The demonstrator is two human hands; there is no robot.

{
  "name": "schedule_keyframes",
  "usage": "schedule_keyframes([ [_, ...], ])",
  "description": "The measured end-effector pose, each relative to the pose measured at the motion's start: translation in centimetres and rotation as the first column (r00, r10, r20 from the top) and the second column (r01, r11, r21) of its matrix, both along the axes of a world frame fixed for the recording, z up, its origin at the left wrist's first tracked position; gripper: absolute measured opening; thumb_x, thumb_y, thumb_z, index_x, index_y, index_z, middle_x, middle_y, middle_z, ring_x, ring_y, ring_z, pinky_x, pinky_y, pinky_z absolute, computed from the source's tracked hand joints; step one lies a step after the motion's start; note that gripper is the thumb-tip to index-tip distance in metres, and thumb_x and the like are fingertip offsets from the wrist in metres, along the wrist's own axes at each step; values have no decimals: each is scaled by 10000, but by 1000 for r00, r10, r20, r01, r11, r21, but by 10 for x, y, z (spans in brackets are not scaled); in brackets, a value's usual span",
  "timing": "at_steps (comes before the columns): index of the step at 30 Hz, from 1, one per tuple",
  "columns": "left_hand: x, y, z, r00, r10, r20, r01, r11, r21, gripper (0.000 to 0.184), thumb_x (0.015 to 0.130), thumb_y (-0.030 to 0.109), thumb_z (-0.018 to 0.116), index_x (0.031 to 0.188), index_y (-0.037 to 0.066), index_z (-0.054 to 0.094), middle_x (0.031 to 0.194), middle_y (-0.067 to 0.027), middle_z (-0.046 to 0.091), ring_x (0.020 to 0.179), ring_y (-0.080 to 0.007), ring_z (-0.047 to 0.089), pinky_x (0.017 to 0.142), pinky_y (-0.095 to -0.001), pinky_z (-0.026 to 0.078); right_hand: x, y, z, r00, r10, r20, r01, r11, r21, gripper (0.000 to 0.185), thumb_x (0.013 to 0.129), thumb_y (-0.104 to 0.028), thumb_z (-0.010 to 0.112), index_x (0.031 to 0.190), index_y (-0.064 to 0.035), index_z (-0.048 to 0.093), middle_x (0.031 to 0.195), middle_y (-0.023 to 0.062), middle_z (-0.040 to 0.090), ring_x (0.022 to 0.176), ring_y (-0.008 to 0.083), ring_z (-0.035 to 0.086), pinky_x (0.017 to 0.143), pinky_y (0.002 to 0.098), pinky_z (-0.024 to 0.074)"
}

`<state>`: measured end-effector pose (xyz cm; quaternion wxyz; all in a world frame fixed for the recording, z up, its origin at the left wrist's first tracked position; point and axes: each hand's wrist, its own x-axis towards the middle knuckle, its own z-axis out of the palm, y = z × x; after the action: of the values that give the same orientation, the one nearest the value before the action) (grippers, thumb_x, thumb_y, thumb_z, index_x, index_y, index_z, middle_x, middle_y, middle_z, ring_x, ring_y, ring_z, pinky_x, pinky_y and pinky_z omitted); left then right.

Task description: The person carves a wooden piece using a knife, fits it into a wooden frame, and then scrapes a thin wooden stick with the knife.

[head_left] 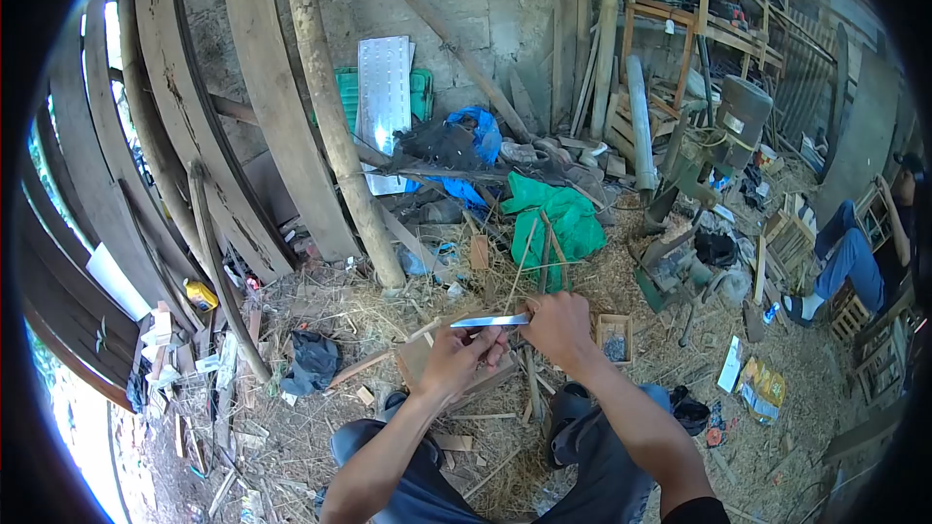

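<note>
In front of my knees my right hand point(561, 332) is closed around the handle of a knife point(488, 321). Its bright blade points left and lies across the top of my left hand point(468, 359). The left fingers are curled and pressed together just under the blade; what they hold, if anything, is too small to make out. Below and behind the left hand sits a pale wooden block point(416, 359). A small wooden box point(627, 332) with dark bits inside stands to the right of my right hand.
Straw and wood scraps cover the ground. Ahead lies a green plastic sheet point(558, 218); a wooden post point(335, 126) rises at left. A machine with a motor point(743, 109) stands at right, beyond which a person point(864, 243) sits. A black bag point(313, 363) lies left.
</note>
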<state>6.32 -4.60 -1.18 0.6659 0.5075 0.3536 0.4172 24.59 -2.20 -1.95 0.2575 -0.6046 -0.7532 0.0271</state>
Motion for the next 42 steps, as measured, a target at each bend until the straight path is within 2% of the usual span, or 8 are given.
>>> schedule_keyframes([
  [4, 6, -5, 13, 994, 8, 107, -10, 1000, 16, 261, 941, 148, 553, 1089, -64, 585, 718, -20, 517, 593, -85, 466, 524, -238, 399, 19, 19, 0, 987, -114, 115, 108, 992, 65, 152, 732, -186, 621, 803, -100, 724, 664, 162, 655, 649, 340, 656, 634, 424, 533],
  [6, 6, -15, 5, 996, -58, 71, 60, 998, -25, 265, 941, 145, 556, 1113, -56, 582, 746, -35, 549, 594, -79, 471, 521, -230, 398, 35, 30, 10, 911, -411, -24, 411, 911, 23, 166, 732, -207, 638, 792, -77, 724, 668, 169, 657, 656, 352, 655, 661, 446, 534],
  [9, 4, -14, 1, 992, -105, 66, 109, 991, -72, 262, 943, 133, 554, 1134, -46, 579, 774, -49, 581, 595, -71, 474, 521, -222, 397, 72, 42, 18, 862, -503, -57, 505, 863, 25, 177, 738, -228, 650, 764, -67, 720, 664, 192, 646, 668, 360, 654, 684, 457, 532],
  [16, -1, 7, 2, 993, 95, 72, -97, 995, 24, 207, 942, 95, 541, 1067, -64, 586, 745, -42, 564, 591, -76, 476, 532, -221, 392, 21, 10, 9, 901, -252, -352, 282, 959, 37, 182, 728, -235, 658, 739, -60, 707, 634, 205, 619, 643, 359, 639, 636, 451, 522],
  [18, 2, 7, 0, 995, 87, 40, -89, 995, 49, 201, 937, 96, 544, 1052, -61, 593, 752, -35, 546, 595, -79, 477, 530, -226, 400, 4, -5, 19, 991, -38, -131, 41, 999, 15, 169, 712, -231, 664, 711, -65, 691, 636, 187, 627, 638, 350, 641, 620, 449, 518],
  [21, 6, 5, -4, 1000, 24, 10, -24, 998, 66, 193, 933, 104, 552, 1038, -52, 599, 770, -31, 532, 597, -79, 472, 522, -226, 396, -7, -2, 7, 1000, 3, -8, -3, 998, 60, 151, 703, -226, 672, 689, -75, 679, 639, 171, 633, 643, 341, 647, 614, 444, 518],
  [24, 7, -6, 2, 999, -29, 45, 28, 999, 32, 212, 935, 110, 559, 1076, -45, 590, 776, -33, 544, 598, -70, 454, 526, -211, 370, 3, 10, 12, 986, -168, -16, 169, 983, 77, 135, 701, -222, 677, 700, -87, 690, 647, 165, 638, 644, 336, 651, 600, 437, 517],
  [42, 3, -3, 2, 994, -60, 89, 70, 992, -105, 230, 934, 91, 557, 1125, -34, 586, 786, -28, 544, 610, -57, 426, 540, -184, 357, 55, 49, 2, 897, -433, 86, 435, 900, -12, 187, 751, -242, 654, 731, -62, 701, 715, 191, 659, 675, 364, 652, 664, 455, 530],
])
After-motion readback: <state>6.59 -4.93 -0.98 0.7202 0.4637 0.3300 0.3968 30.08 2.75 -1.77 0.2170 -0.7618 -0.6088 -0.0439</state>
